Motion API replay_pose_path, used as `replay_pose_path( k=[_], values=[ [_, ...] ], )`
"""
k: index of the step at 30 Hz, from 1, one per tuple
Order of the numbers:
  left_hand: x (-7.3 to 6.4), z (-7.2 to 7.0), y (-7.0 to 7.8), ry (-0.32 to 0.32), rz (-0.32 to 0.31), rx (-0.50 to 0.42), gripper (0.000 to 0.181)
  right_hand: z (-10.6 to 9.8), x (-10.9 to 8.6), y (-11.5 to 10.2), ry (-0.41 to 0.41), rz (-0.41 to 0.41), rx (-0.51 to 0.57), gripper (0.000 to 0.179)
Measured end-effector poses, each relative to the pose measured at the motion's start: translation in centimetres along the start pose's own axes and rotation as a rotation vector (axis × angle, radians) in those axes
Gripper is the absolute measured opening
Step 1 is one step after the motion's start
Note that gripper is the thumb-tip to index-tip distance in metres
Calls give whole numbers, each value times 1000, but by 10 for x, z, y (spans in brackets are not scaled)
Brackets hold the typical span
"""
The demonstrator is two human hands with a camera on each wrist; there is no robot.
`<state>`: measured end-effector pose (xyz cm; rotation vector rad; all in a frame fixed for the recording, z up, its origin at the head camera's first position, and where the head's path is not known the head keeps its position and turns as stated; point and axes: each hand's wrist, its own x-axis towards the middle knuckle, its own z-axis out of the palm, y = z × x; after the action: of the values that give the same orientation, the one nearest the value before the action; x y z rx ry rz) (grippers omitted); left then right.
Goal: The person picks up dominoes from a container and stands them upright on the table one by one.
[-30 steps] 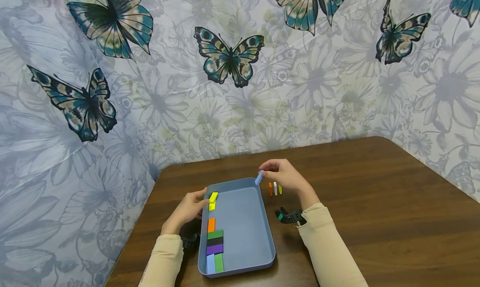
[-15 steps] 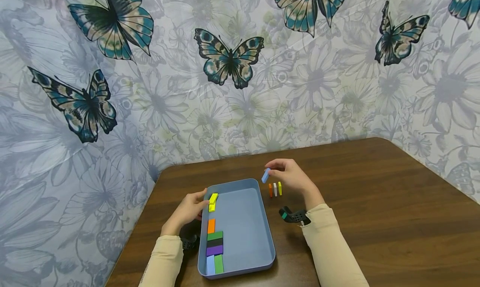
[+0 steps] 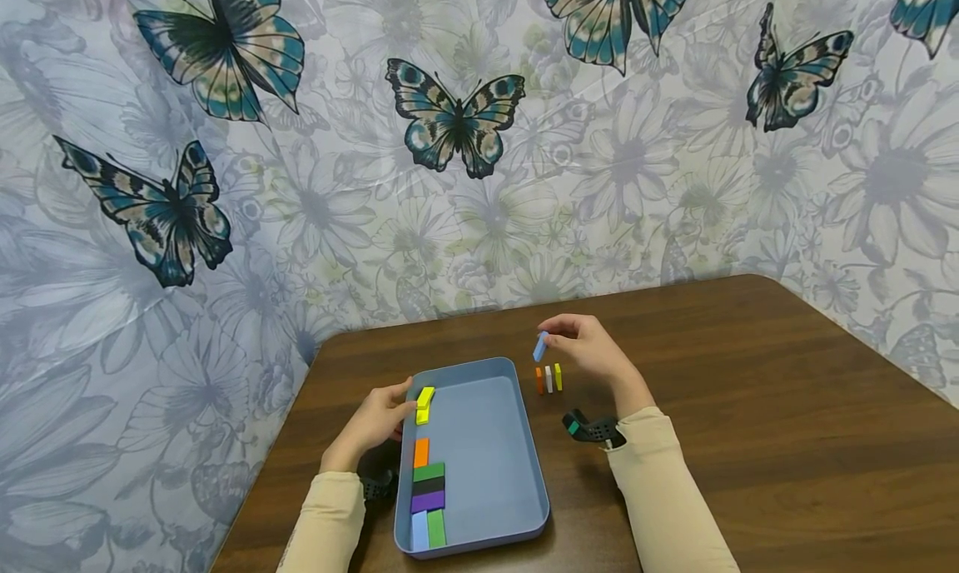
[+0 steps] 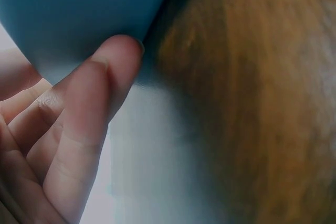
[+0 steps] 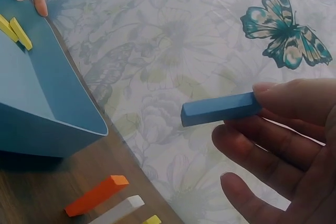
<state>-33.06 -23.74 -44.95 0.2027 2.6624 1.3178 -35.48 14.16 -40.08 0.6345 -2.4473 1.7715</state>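
My left hand (image 3: pixel 377 416) grips the left rim of a blue-grey tray (image 3: pixel 494 456). The left wrist view shows its fingertips (image 4: pixel 123 56) against the tray's outside. Beyond the tray's far right corner, my right hand (image 3: pixel 592 352) pinches a light blue block (image 5: pixel 218 109) between thumb and fingers, above the table. Along the tray's left side lie two yellow blocks (image 3: pixel 425 398), an orange block (image 3: pixel 421 452), then green, black and purple (image 3: pixel 428 500) blocks stacked in a row. At the near left corner, a light blue and a green block (image 3: pixel 436 529) lie side by side.
Right of the tray, an orange block (image 3: pixel 539 381), a white block (image 3: pixel 549 379) and a yellow block (image 3: pixel 558 377) stand in a row on the brown wooden table (image 3: pixel 712 406). Behind the table hangs a butterfly-patterned wall covering (image 3: pixel 479 248).
My right hand has carried the light blue block rightward, from the tray's far right corner to above the row of three blocks. The left hand stays at the rim.
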Motion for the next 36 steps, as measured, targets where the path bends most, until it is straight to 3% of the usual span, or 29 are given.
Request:
replay_pose_path(
  k=[20, 36],
  values=[
    [2, 0, -3, -2, 0, -18, 58, -9, -5, 7, 83, 66, -59, 23],
    [1, 0, -2, -1, -2, -3, 59, -16, -7, 14, 74, 73, -91, 24]
  ],
)
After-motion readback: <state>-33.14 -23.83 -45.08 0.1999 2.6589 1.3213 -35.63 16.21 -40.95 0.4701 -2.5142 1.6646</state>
